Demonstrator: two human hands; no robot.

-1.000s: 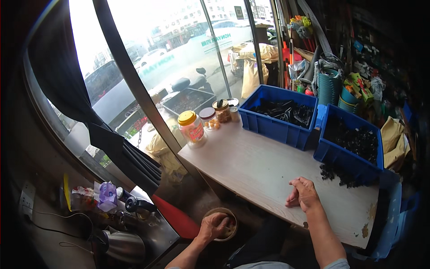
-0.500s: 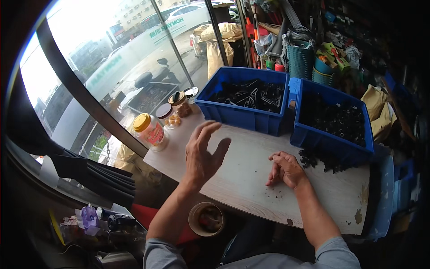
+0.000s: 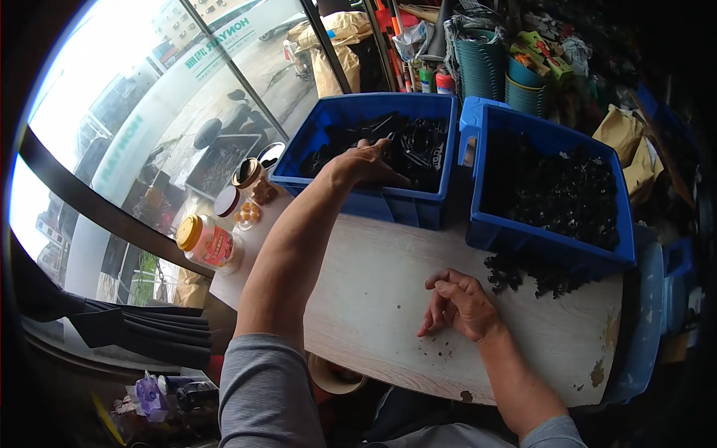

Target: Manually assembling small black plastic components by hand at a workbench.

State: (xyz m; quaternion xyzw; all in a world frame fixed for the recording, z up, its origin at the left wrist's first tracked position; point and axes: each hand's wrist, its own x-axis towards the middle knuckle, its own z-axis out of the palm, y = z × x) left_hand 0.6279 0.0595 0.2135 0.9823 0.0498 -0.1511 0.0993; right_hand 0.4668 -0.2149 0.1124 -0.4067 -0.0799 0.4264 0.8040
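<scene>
Head view: the left hand (image 3: 366, 163) reaches across the pale wood-grain tabletop (image 3: 373, 299) into the nearer-left blue plastic bin (image 3: 388, 201), which stands at the tabletop's far edge. The hand lies palm-down over the bin's front wall, its fingers curled down among the black metal parts (image 3: 418, 145) heaped inside; whether they have closed on a piece cannot be told. The forearm runs from the near-left corner of the tabletop diagonally up to the bin. The bin's long axis runs roughly along the far edge, tilted a little so its left end sits farther away.

The right hand (image 3: 459, 305) rests on the tabletop near the near edge, loosely curled, knuckles up, fingers pointing left, holding nothing visible. A few small dark specks lie just beside it.

A second blue plastic bin (image 3: 549, 246) stands just beside the first at the far right corner, also full of small black pieces (image 3: 560, 194); more of them lie spilled on the tabletop along its front wall (image 3: 523, 275).

At the far left corner stand a yellow-lidded clear jar (image 3: 208, 243) and two smaller jars (image 3: 250, 183) beside it.
</scene>
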